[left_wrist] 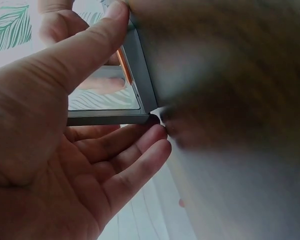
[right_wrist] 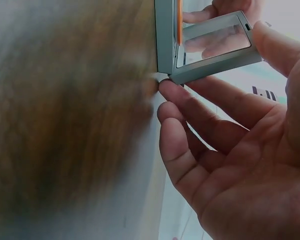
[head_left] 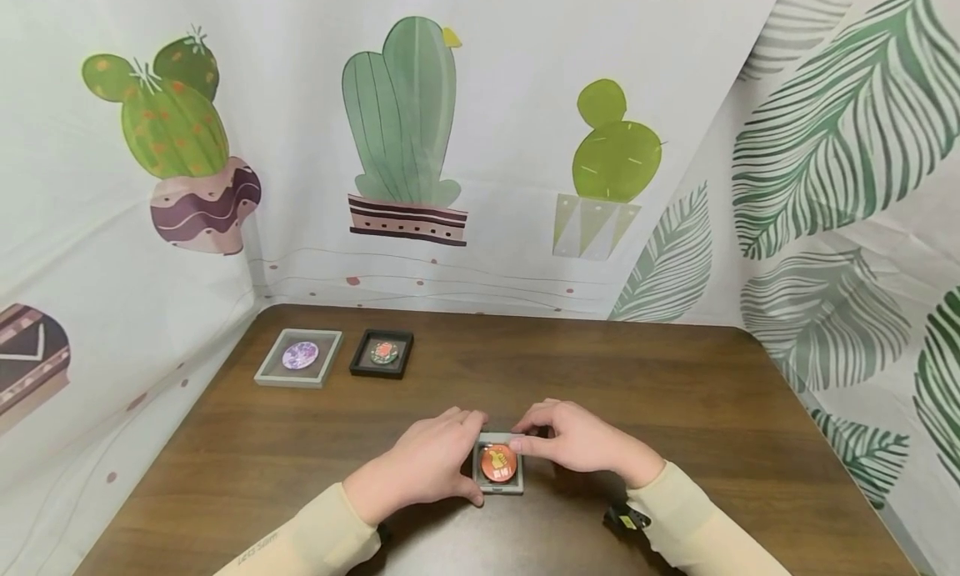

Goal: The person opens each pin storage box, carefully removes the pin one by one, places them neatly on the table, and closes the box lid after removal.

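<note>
A small grey frame with an orange badge inside lies on the bench, its lid tilted up. The left grip clamps the frame's side between thumb and fingers; the right grip pinches the lid, though fingertip contact near the hinge is hard to judge. Farther left, a pale frame sits beside a black one.

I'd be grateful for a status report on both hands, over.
Left hand holds gray frame; right hand at its raised lid. Orange badge in frame. Black frame, light frame farther off, not in the way.
</note>
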A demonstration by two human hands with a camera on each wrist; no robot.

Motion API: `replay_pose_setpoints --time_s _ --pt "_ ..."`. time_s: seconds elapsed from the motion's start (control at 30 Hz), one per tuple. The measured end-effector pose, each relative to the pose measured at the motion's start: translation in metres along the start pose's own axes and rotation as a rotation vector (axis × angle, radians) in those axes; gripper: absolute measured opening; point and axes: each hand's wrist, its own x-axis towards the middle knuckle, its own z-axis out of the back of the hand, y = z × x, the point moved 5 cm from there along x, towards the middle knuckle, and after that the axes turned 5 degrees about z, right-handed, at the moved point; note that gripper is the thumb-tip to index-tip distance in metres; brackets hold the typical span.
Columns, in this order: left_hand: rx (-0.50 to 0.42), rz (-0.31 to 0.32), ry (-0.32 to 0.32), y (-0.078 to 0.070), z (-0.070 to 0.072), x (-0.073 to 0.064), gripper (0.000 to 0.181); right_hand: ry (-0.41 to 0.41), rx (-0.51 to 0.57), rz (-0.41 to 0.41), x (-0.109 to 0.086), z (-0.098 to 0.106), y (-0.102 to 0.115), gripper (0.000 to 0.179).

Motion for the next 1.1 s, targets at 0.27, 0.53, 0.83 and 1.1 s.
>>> replay_pose_setpoints --time_s 0.27,0.53,0.83,1.1 --pt "0.006 -0.002 -0.011 -0.0026 0.0023 -0.0005 0.099 -0.015 0.063 -0.032 0.0002 0.0003 -0.0013 0.028" --pt "0.009 0.014 -0.009 -0.0024 0.0027 -0.0010 0.109 -0.024 0.090 -0.083 0.0016 0.0003 -0.0022 0.030" --pt "0.001 0.011 -0.026 -0.0032 0.0015 -0.0040 0.117 -0.052 0.075 -0.111 0.0021 -0.0016 -0.0039 0.033" --pt "-0.007 0.036 0.000 -0.0016 0.0023 -0.0018 0.134 -0.099 0.074 -0.157 0.0039 -0.0010 -0.0074 0.039"
